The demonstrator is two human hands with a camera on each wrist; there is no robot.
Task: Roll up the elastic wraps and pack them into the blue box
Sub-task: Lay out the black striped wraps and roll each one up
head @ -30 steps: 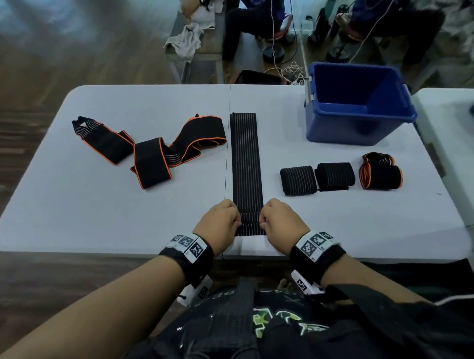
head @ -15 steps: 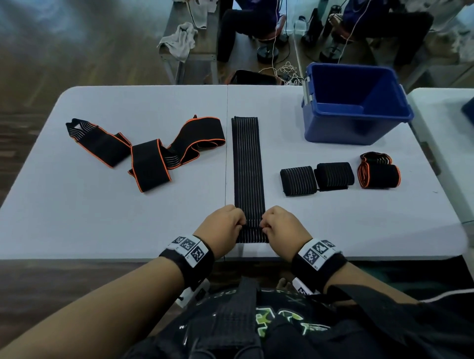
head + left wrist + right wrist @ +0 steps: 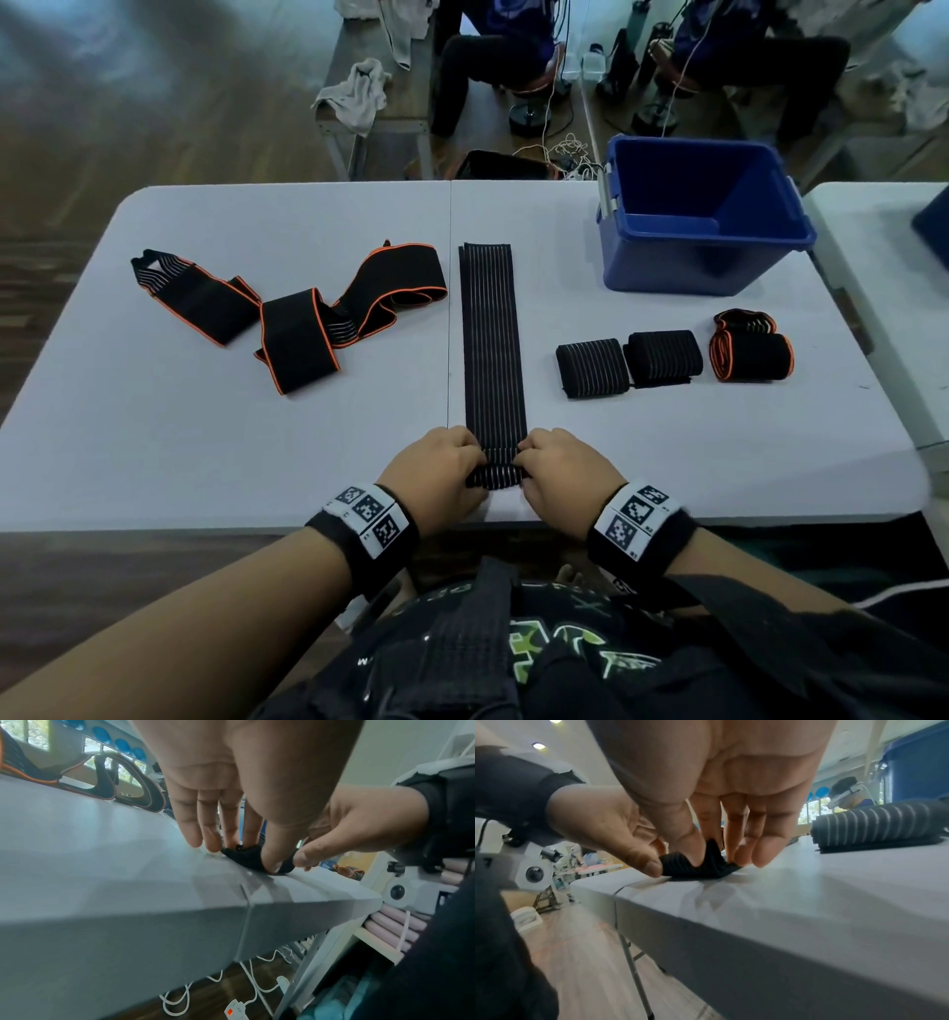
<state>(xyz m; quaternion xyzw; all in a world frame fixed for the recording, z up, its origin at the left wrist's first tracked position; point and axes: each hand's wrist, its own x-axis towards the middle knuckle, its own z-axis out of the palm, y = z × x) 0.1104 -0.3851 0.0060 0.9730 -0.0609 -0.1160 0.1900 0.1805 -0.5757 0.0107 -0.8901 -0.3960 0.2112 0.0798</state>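
A long black striped elastic wrap lies flat down the middle of the white table. Its near end is curled into a small roll by the table's front edge. My left hand pinches the roll's left side between thumb and fingers. My right hand pinches its right side. The blue box stands empty at the back right. Two rolled striped wraps and an orange-edged rolled wrap lie in front of the box.
An unrolled black wrap with orange edging sprawls over the table's left half. A second white table adjoins on the right. Behind the table sit people, a bench with cloths and floor cables.
The near end of the striped wrap has gone from flat to a small roll under both hands. The hands have stayed at the front edge.
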